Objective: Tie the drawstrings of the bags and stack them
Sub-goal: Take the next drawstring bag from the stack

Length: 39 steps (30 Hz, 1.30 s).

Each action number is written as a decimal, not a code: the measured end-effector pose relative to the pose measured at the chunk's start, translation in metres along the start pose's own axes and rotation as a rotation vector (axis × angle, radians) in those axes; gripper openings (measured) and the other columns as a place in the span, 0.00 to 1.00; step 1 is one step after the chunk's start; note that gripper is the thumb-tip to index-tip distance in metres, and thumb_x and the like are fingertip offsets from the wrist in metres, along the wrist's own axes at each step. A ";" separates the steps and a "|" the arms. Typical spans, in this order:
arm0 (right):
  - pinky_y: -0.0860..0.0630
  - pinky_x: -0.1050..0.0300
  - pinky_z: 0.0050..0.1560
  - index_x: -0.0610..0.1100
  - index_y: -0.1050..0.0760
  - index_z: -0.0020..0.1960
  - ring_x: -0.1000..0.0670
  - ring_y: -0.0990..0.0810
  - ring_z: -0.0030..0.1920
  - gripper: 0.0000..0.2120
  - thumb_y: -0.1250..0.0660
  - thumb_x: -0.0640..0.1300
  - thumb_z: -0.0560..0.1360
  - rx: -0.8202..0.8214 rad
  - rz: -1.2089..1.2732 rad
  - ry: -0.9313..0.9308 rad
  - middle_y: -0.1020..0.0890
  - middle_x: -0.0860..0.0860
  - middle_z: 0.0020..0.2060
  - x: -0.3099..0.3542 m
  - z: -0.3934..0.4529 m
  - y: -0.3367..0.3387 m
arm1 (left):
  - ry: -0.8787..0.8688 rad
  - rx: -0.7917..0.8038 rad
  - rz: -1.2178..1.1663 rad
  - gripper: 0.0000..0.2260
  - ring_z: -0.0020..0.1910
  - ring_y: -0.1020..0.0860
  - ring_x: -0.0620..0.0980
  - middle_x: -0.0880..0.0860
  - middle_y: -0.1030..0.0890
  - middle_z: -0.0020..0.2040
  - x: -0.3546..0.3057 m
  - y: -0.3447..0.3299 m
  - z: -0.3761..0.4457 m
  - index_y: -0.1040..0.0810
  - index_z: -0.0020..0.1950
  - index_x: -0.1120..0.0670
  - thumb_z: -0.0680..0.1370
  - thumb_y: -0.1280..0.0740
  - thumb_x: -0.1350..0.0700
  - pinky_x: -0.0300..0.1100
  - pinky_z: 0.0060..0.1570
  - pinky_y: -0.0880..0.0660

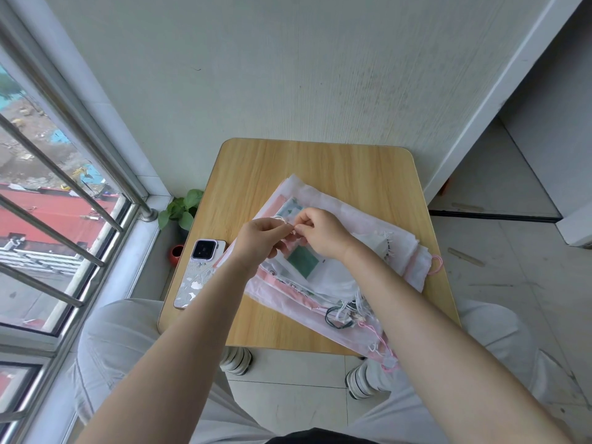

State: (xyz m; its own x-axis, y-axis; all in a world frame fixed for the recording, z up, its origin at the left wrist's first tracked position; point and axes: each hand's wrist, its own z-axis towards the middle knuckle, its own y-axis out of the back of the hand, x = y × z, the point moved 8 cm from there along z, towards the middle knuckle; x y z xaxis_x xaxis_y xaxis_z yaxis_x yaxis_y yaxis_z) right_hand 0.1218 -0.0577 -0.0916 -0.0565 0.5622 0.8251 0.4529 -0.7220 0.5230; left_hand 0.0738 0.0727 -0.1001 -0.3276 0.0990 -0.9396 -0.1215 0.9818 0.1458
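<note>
A pile of thin white and pink drawstring bags [336,277] lies across the small wooden table [307,165]. Above the pile's far left end, my left hand [259,238] and my right hand [323,233] meet, each pinching a thin white drawstring [282,219] of the top bag between thumb and fingertips. A loop of the string shows over my left fingers. A tangle of white, black and pink cords [349,315] hangs from the pile's near end, by my right forearm. A pink cord loop [436,265] sticks out at the pile's right edge.
A phone in a patterned case [198,274] lies on the table's left edge, close to my left forearm. A small potted plant [182,209] stands on the floor between table and window. The wall is just behind the table; my knees are under its near edge.
</note>
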 end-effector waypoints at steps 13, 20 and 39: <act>0.21 0.56 0.50 0.48 0.32 0.46 0.50 0.16 0.46 0.13 0.28 0.39 0.71 -0.031 0.150 0.044 0.17 0.49 0.46 0.006 -0.003 0.002 | -0.105 0.029 0.202 0.08 0.28 0.28 0.43 0.49 0.20 0.30 -0.008 0.000 0.002 0.20 0.41 0.60 0.79 0.34 0.60 0.34 0.31 0.32; 0.19 0.48 0.53 0.45 0.29 0.41 0.51 0.14 0.41 0.13 0.26 0.34 0.70 -0.047 0.129 0.049 0.15 0.47 0.38 0.005 0.001 0.003 | -0.071 0.051 0.177 0.07 0.33 0.25 0.45 0.53 0.18 0.33 -0.001 0.002 0.005 0.16 0.44 0.59 0.79 0.32 0.59 0.38 0.35 0.30; 0.17 0.53 0.48 0.43 0.28 0.42 0.44 0.14 0.43 0.14 0.24 0.32 0.68 -0.122 0.289 -0.122 0.16 0.42 0.42 -0.011 0.000 0.005 | -0.077 0.061 0.166 0.08 0.35 0.20 0.44 0.59 0.15 0.43 -0.003 -0.001 0.003 0.17 0.50 0.60 0.80 0.36 0.62 0.35 0.34 0.28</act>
State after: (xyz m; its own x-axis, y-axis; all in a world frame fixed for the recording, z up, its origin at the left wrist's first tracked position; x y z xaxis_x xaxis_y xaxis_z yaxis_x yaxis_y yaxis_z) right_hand 0.1251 -0.0674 -0.0978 0.1685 0.3659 0.9152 0.3245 -0.8974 0.2990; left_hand 0.0771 0.0718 -0.0986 -0.2652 0.2700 -0.9256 -0.0138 0.9588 0.2837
